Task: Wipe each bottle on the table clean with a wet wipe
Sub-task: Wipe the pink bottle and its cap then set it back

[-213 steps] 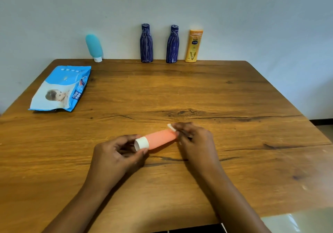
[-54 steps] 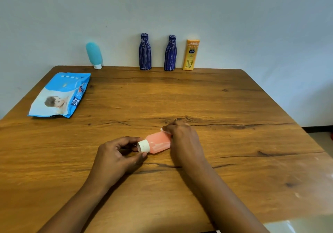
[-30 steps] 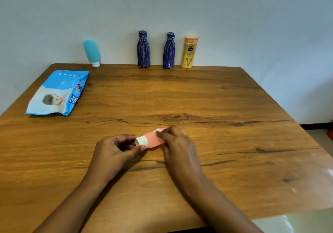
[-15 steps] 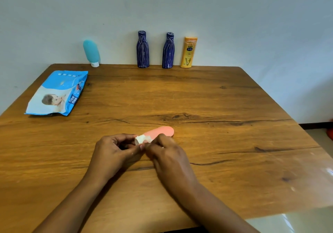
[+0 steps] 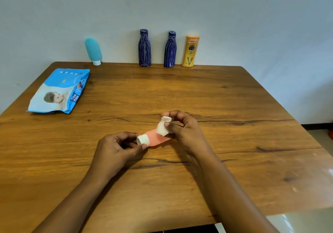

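Observation:
A small pink bottle (image 5: 154, 139) with a white cap lies on its side near the middle of the wooden table (image 5: 180, 92). My left hand (image 5: 117, 150) pinches it at the cap end. My right hand (image 5: 183, 130) holds a crumpled white wet wipe (image 5: 163, 127) against the bottle's upper side and covers its far end. Along the back wall stand a teal tube (image 5: 92, 51), two dark blue bottles (image 5: 144, 48) (image 5: 170, 50) and a yellow lotion bottle (image 5: 191, 51).
A blue pack of wet wipes (image 5: 60, 91) lies flat at the table's left side. The table's front edge and right edge are in view, with pale floor (image 5: 306, 220) beyond the front right corner.
My right hand has slid with the wipe from the cap end back toward the bottle's far end and lifted a little. My left hand stays on the cap.

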Demonstrator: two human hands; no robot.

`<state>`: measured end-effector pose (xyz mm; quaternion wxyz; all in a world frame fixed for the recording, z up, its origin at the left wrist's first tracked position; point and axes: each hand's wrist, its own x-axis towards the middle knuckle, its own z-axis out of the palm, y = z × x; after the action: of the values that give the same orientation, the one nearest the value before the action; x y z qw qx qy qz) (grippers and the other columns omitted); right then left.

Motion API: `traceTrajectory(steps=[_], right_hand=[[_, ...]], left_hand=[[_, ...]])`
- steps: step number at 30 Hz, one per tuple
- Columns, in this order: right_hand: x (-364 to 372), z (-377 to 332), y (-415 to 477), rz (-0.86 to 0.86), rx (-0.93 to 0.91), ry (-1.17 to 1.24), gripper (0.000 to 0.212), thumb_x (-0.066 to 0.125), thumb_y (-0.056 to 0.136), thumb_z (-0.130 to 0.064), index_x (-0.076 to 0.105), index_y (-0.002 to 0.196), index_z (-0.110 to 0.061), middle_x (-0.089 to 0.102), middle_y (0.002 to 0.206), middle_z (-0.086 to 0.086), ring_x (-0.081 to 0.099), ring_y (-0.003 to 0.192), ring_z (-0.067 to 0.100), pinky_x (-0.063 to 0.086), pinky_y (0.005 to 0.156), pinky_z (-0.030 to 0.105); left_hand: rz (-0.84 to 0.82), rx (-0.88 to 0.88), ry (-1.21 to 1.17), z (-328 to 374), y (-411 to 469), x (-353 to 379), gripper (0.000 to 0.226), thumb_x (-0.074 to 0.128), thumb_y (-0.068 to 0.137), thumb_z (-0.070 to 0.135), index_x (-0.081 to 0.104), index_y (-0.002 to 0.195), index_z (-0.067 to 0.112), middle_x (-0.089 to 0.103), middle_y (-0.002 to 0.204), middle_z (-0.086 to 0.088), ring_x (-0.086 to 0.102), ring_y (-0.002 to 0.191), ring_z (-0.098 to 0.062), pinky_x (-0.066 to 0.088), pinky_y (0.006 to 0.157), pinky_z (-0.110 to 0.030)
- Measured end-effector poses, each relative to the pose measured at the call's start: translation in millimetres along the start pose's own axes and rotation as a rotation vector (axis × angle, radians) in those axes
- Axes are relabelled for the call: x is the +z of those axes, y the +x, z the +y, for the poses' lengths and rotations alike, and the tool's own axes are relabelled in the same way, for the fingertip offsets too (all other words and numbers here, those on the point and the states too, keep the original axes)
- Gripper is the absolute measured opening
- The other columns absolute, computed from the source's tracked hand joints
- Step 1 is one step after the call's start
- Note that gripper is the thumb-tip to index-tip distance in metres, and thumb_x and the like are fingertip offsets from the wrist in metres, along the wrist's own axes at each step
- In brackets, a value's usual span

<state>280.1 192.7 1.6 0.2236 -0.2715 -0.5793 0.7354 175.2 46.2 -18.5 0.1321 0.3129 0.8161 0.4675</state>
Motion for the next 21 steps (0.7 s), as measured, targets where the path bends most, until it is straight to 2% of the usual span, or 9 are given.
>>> traceTrajectory(steps=[1,4,5,6,8,10,13,18,21], right_hand=[[-0.5,3.1,1.8,0.044,-0.054,-0.129,0.023,0.057,0.087,0.004,0.067,0.094,-0.015,0.065,0.089,0.000,0.062,0.078,0.015,0.052,0.065,0.029],[-11.4,12.2,5.3,0.150,-0.385,-0.951,0.022,0.060,0.085,-0.006,0.070,0.100,-0.019,0.059,0.101,-0.005,0.055,0.092,0.009,0.047,0.074,0.023],[-14.2,12.6,5.9,0.154,-0.443,-1.132,0.023,0.059,0.086,-0.010,0.069,0.104,-0.020,0.058,0.101,-0.004,0.052,0.094,0.010,0.043,0.074,0.022],[-15.0,12.0,5.0,0.156,-0.454,-1.215,0.025,0.057,0.087,-0.012,0.068,0.108,-0.019,0.059,0.103,-0.002,0.051,0.097,0.012,0.038,0.074,0.022],[-9.8,10.5,0.3,0.139,-0.427,-1.277,0.028,0.053,0.091,-0.017,0.064,0.116,-0.018,0.060,0.109,0.001,0.049,0.102,0.016,0.033,0.077,0.022],[3.2,9.1,-9.3,0.080,-0.472,-1.260,0.031,0.050,0.094,-0.019,0.059,0.124,-0.017,0.058,0.118,0.002,0.047,0.107,0.018,0.035,0.083,0.024],[14.1,12.6,-20.4,-0.053,-0.592,-1.208,0.035,0.054,0.089,-0.006,0.061,0.122,-0.016,0.060,0.116,0.003,0.051,0.103,0.020,0.039,0.084,0.026],[-20.3,5.6,6.0,0.075,-0.388,-1.185,0.033,0.055,0.088,-0.004,0.064,0.117,-0.019,0.063,0.116,0.000,0.056,0.103,0.012,0.040,0.087,0.019],[0.2,7.0,-4.0,-0.019,-0.464,-1.178,0.032,0.053,0.091,-0.008,0.063,0.118,-0.021,0.059,0.115,-0.003,0.051,0.105,0.010,0.041,0.088,0.021]], left_hand=[[-0.001,0.002,0.005,-0.2,0.0,0.1,0.034,0.081,0.067,0.017,0.070,0.098,0.024,0.067,0.081,0.016,0.061,0.078,0.008,0.048,0.063,-0.007],[-0.003,0.011,0.008,-1.9,0.1,0.1,0.035,0.081,0.067,0.017,0.070,0.099,0.024,0.066,0.082,0.016,0.060,0.079,0.010,0.048,0.061,-0.006],[-0.001,0.015,0.011,-2.5,-0.1,0.1,0.035,0.081,0.067,0.017,0.070,0.100,0.024,0.066,0.082,0.017,0.060,0.080,0.011,0.047,0.061,-0.006],[0.000,0.019,0.014,-2.8,-0.2,0.0,0.035,0.081,0.067,0.017,0.069,0.100,0.024,0.065,0.083,0.018,0.059,0.080,0.012,0.047,0.061,-0.006],[0.002,0.026,0.010,-3.1,-0.1,0.7,0.035,0.081,0.068,0.016,0.069,0.100,0.024,0.065,0.083,0.019,0.059,0.081,0.013,0.047,0.062,-0.004],[-0.004,0.022,-0.007,-4.2,0.0,0.6,0.034,0.081,0.068,0.015,0.070,0.099,0.024,0.067,0.083,0.016,0.061,0.080,0.008,0.048,0.063,-0.006],[-0.012,0.013,-0.023,-5.2,-0.4,0.7,0.034,0.080,0.068,0.015,0.070,0.099,0.023,0.069,0.083,0.012,0.064,0.080,-0.001,0.047,0.065,-0.010],[-0.001,0.024,-0.009,-3.6,-1.5,1.8,0.038,0.081,0.068,0.016,0.068,0.104,0.026,0.065,0.086,0.019,0.062,0.081,0.003,0.044,0.065,-0.007],[0.000,0.023,-0.023,-3.8,-1.8,0.9,0.037,0.080,0.069,0.015,0.068,0.103,0.026,0.066,0.085,0.018,0.062,0.080,0.006,0.047,0.062,-0.008]])
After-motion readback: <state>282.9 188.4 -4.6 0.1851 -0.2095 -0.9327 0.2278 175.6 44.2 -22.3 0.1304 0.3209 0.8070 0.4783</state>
